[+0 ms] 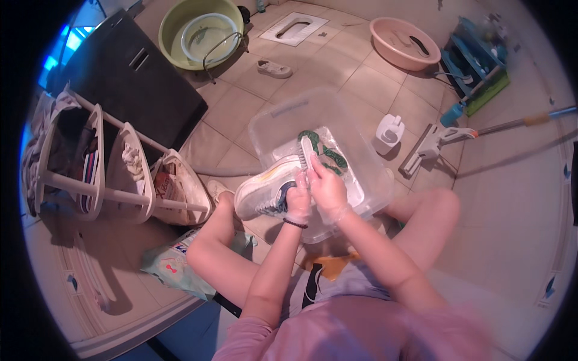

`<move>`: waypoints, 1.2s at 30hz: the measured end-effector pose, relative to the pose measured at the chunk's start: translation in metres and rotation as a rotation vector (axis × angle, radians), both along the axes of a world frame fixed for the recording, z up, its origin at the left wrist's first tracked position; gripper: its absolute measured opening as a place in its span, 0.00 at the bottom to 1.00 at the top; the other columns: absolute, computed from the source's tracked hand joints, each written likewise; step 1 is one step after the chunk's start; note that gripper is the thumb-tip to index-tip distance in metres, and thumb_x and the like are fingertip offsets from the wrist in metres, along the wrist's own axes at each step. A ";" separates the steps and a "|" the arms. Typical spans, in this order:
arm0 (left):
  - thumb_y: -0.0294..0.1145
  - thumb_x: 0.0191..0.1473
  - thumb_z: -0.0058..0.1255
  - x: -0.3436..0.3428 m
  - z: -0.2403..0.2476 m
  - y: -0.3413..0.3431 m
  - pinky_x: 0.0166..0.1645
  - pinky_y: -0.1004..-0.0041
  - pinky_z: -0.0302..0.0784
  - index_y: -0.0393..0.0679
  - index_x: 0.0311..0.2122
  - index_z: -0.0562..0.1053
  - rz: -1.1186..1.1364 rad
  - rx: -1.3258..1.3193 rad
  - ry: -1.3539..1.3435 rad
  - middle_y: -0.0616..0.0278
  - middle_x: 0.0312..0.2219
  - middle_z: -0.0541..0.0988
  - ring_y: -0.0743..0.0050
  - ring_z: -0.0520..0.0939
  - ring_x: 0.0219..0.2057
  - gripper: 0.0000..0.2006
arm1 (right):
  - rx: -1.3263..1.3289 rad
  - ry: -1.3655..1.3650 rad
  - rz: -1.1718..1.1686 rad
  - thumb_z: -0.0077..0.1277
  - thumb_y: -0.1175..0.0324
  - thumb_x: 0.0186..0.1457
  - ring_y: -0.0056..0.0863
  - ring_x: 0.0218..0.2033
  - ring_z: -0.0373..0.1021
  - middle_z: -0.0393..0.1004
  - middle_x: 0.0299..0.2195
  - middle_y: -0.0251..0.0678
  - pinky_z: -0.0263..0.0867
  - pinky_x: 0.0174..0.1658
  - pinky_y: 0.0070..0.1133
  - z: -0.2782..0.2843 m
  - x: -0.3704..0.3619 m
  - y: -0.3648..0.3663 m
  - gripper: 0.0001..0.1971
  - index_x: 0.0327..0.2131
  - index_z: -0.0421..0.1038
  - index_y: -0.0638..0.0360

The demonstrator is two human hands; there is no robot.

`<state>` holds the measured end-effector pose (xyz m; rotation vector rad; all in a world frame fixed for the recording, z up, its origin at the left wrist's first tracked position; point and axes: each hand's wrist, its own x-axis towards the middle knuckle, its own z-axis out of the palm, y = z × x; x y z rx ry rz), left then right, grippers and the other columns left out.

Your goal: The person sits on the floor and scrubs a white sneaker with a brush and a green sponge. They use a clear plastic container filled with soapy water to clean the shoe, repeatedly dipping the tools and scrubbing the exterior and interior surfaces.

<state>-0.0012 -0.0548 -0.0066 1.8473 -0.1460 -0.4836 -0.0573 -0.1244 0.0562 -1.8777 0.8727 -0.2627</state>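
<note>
My left hand [298, 201], in a clear thin glove with a dark bead bracelet at the wrist, is tucked into the opening of a white sneaker [256, 191] and grips it. The sneaker is tilted on its side, toe to the left, over the left side of a clear plastic tub [374, 157]. In my right hand [329, 191], also gloved, is a white scrub brush [306, 146]. Its bristles face the sneaker's sole edge and seem to touch it. A green, lace-like piece [334, 159] lies inside the tub; its kind is unclear.
A white jug [389, 133] and a floor squeegee [428, 150] stand right of the tub. Beyond are another shoe [274, 68], a squat toilet [295, 28], a green basin [170, 45] and a pink basin [394, 53]. A white rack [123, 195] stands left, before a dark cabinet [144, 90].
</note>
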 end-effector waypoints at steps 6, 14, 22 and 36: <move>0.39 0.57 0.41 0.007 0.005 -0.006 0.32 0.73 0.69 0.28 0.32 0.73 0.097 -0.244 -0.071 0.59 0.23 0.77 0.78 0.73 0.25 0.19 | 0.071 -0.127 -0.027 0.42 0.64 0.55 0.37 0.36 0.72 0.71 0.38 0.51 0.65 0.39 0.25 -0.043 -0.034 0.023 0.21 0.53 0.60 0.54; 0.37 0.56 0.44 0.010 0.006 -0.004 0.35 0.75 0.71 0.29 0.38 0.72 -0.004 -0.144 -0.012 0.59 0.28 0.78 0.79 0.75 0.30 0.17 | 0.158 -0.146 -0.103 0.38 0.60 0.57 0.41 0.38 0.70 0.71 0.36 0.51 0.64 0.41 0.28 -0.029 0.000 0.003 0.20 0.53 0.60 0.50; 0.36 0.52 0.48 0.018 0.001 0.016 0.20 0.80 0.60 0.42 0.22 0.71 -0.407 -0.056 0.153 0.73 0.13 0.68 0.85 0.66 0.16 0.11 | 0.104 0.179 -0.043 0.39 0.56 0.55 0.46 0.36 0.69 0.73 0.33 0.48 0.64 0.40 0.31 -0.021 -0.016 -0.023 0.20 0.52 0.62 0.43; 0.40 0.52 0.45 0.011 -0.031 0.071 0.28 0.74 0.70 0.30 0.35 0.71 0.091 -0.315 0.489 0.62 0.26 0.76 0.73 0.74 0.23 0.18 | -0.326 0.105 0.260 0.43 0.61 0.54 0.45 0.26 0.69 0.69 0.28 0.44 0.66 0.32 0.35 -0.044 -0.050 0.053 0.22 0.54 0.60 0.44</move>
